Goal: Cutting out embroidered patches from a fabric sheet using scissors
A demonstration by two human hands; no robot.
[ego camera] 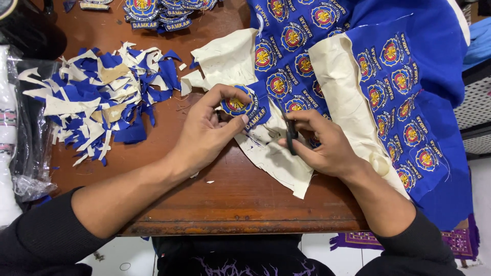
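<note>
Covering wooden table (230, 194): blue cloth (434, 61).

Dark brown wooden table (230, 199), worn front edge. Heap of blue and cream fabric scraps (99, 99) at upper left. Stack of cut badges (163, 13) at top centre. Blue cloth sheet with rows of round badges (388, 76) covering right half, cream backing (230, 59) showing at centre.

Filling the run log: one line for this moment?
left hand: holds round badge | right hand: holds scissors | blue cloth on table
</note>
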